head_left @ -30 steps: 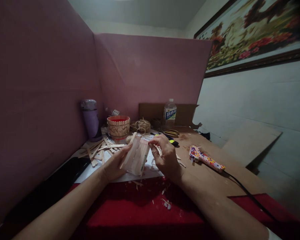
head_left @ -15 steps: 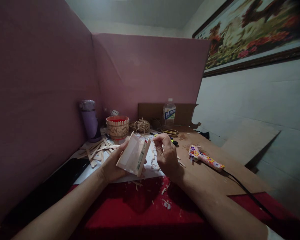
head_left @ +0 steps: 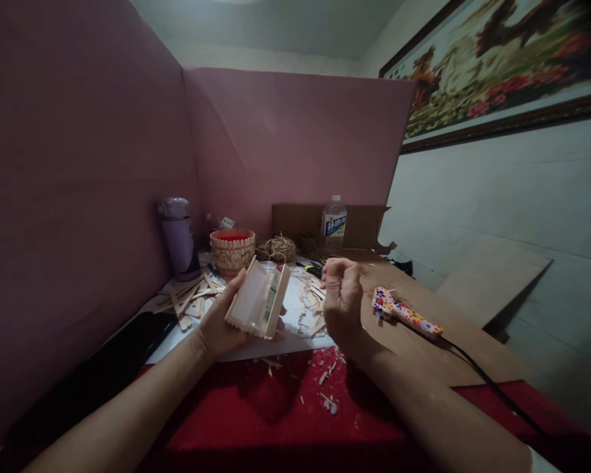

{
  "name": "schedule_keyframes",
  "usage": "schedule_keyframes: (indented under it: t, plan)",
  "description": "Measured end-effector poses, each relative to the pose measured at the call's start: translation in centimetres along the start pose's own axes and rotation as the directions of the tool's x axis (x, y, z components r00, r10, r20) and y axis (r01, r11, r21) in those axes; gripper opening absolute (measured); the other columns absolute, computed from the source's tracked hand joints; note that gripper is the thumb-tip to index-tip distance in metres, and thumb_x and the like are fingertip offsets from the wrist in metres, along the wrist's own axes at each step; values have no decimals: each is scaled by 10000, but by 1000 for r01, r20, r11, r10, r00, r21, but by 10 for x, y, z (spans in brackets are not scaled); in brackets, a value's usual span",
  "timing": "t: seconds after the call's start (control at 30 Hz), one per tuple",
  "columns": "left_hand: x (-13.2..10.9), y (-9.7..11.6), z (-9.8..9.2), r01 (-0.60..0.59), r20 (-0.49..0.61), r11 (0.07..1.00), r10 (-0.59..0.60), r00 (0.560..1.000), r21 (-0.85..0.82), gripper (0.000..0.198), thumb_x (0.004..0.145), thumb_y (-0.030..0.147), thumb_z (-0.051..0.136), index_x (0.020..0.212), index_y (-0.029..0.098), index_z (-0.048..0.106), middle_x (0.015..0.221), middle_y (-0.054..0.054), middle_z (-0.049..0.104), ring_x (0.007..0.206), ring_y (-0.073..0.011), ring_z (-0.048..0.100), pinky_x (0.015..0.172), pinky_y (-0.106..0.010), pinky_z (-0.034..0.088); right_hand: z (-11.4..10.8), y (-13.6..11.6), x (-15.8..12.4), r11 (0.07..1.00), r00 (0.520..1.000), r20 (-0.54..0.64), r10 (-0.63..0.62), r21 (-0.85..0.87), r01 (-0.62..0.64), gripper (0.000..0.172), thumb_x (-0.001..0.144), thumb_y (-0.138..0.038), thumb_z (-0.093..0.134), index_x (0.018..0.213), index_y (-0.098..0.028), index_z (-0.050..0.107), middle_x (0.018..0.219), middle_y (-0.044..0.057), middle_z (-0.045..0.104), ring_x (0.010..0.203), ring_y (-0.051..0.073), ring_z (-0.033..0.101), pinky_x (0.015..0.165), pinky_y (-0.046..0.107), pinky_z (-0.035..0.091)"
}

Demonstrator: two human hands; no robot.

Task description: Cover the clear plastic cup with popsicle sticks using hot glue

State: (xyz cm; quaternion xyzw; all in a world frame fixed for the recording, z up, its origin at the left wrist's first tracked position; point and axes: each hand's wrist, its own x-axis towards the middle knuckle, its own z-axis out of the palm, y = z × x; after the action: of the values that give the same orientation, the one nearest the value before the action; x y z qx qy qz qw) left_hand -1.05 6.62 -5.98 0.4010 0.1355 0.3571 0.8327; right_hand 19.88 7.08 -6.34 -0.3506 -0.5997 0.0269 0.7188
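My left hand (head_left: 220,327) is closed around a small clear plastic box (head_left: 254,297) faced with wooden craft sticks along its sides. The box is tilted, its see-through face toward me, and a green printed label shows inside it. Apart from the box, to its right, my right hand (head_left: 343,303) is raised with its fingers curled in. What those fingers hold, if anything, is hidden. A floral-patterned hot glue gun (head_left: 406,314) lies on the cardboard right of that hand. Beyond the box is a yellow-and-black tool (head_left: 311,269), partly hidden.
Loose craft sticks (head_left: 184,303) lie at left by a purple tumbler (head_left: 178,240). A stick-covered basket (head_left: 232,255), a twine bundle (head_left: 278,248) and a plastic bottle (head_left: 333,226) stand behind. Wood scraps litter the white paper and red cloth (head_left: 276,420). The glue gun's cord (head_left: 492,384) trails right.
My right hand has moved away from the box to the right, its fingers now more curled. My left hand has lowered and turned the box slightly, still gripping it.
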Motion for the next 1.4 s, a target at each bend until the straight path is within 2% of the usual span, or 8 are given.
schedule_keyframes:
  t: [0.13, 0.3, 0.4, 0.6, 0.8, 1.0, 1.2, 1.4]
  plan:
    - [-1, 3, 1, -42, 20, 999, 43, 999, -6, 688, 859, 652, 422, 1214, 79, 555, 1007, -217, 703, 866, -327, 694, 747, -463, 536, -2, 6, 13, 979, 981, -112, 160, 141, -144, 232, 967, -381, 384, 803, -222, 425, 689, -34, 480, 554, 118, 453, 544, 261, 390]
    - [-2, 4, 2, -45, 40, 999, 46, 998, -20, 692, 855, 656, 428, 1209, 78, 566, 1014, -211, 702, 863, -312, 694, 752, -448, 542, -1, 15, 15, 976, 976, 20, 215, 34, -215, 275, 909, -354, 478, 677, -208, 463, 587, -43, 468, 518, 113, 427, 514, 245, 358]
    - [-3, 3, 3, -49, 30, 999, 49, 998, -8, 682, 864, 650, 416, 1212, 83, 566, 1009, -211, 702, 874, -326, 695, 756, -463, 540, 3, 10, 8, 993, 981, 161, 112, 12, -115, 89, 842, -225, 557, 921, -184, 556, 815, 18, 596, 664, 137, 545, 559, 244, 414]
    - [-1, -2, 5, -39, -47, 999, 40, 998, 17, 599, 872, 596, 461, 1179, 94, 578, 957, -188, 714, 855, -340, 697, 763, -513, 529, 0, -7, -4, 975, 904, 366, -222, 64, 214, 258, 896, -112, 477, 1102, -206, 600, 970, 59, 602, 860, 166, 589, 653, 260, 475]
    - [1, -4, 8, -52, -78, 996, 58, 995, 77, 581, 868, 588, 475, 1151, 93, 591, 969, -201, 719, 822, -350, 703, 750, -516, 527, -3, -5, -6, 931, 832, 432, -349, 58, 360, 472, 834, 1, 459, 1228, -224, 587, 1066, 85, 605, 952, 191, 597, 751, 303, 514]
    - [1, -4, 10, -60, -95, 994, 69, 993, 90, 557, 884, 566, 465, 1142, 89, 590, 985, -198, 714, 804, -329, 701, 719, -489, 537, -3, -6, -5, 929, 835, 417, -360, 72, 364, 382, 848, -30, 478, 1155, -207, 621, 1050, 92, 619, 942, 195, 604, 741, 315, 521]
    - [1, -7, 10, -28, -136, 996, 39, 990, 83, 489, 900, 505, 487, 1164, 104, 582, 941, -149, 715, 784, -281, 696, 749, -466, 537, -1, -11, -4, 981, 899, 393, -191, 45, 189, 85, 910, -211, 537, 923, -207, 620, 905, 46, 622, 820, 169, 592, 662, 282, 487]
    - [3, -12, 10, -89, -141, 979, 116, 983, 185, 462, 891, 415, 545, 1258, 135, 542, 925, -116, 721, 769, -232, 691, 704, -341, 529, 1, -8, -2, 989, 922, 373, -99, -63, 132, 97, 894, -210, 525, 798, -205, 539, 780, 27, 589, 725, 171, 546, 646, 289, 427]
